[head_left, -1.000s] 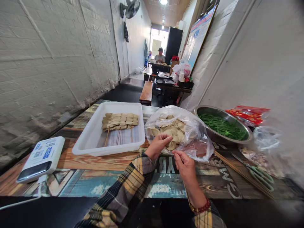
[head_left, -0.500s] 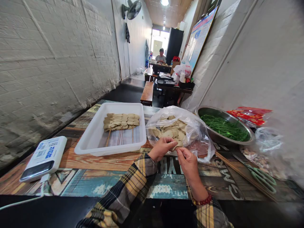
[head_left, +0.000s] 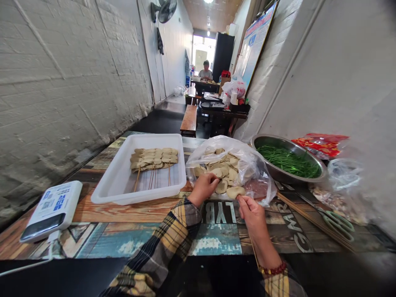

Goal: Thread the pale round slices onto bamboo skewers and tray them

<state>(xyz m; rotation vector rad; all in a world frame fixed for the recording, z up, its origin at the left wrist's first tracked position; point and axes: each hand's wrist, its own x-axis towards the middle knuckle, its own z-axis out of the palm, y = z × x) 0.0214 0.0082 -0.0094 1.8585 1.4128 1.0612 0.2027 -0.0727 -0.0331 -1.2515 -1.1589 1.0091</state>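
Note:
My left hand (head_left: 204,187) reaches into a clear plastic bag (head_left: 244,165) of tan flat food pieces (head_left: 224,169), its fingers curled on one piece at the bag's mouth. My right hand (head_left: 252,208) pinches a thin bamboo skewer (head_left: 254,251) that runs back along my wrist; a tan piece (head_left: 235,192) sits at the skewer's tip. A white plastic tray (head_left: 120,181) to the left holds several finished skewers (head_left: 154,159) of the same pieces.
A steel bowl of green stems (head_left: 289,161) stands at the right, with a red packet (head_left: 321,144) behind it. Loose bamboo skewers (head_left: 312,222) and green-handled scissors (head_left: 338,222) lie at the right. A white device (head_left: 51,210) sits at the left edge. A person sits far down the corridor.
My left hand has gone further into the bag and closed on a piece. My right hand has shifted slightly right, and a piece now sits on the skewer's tip.

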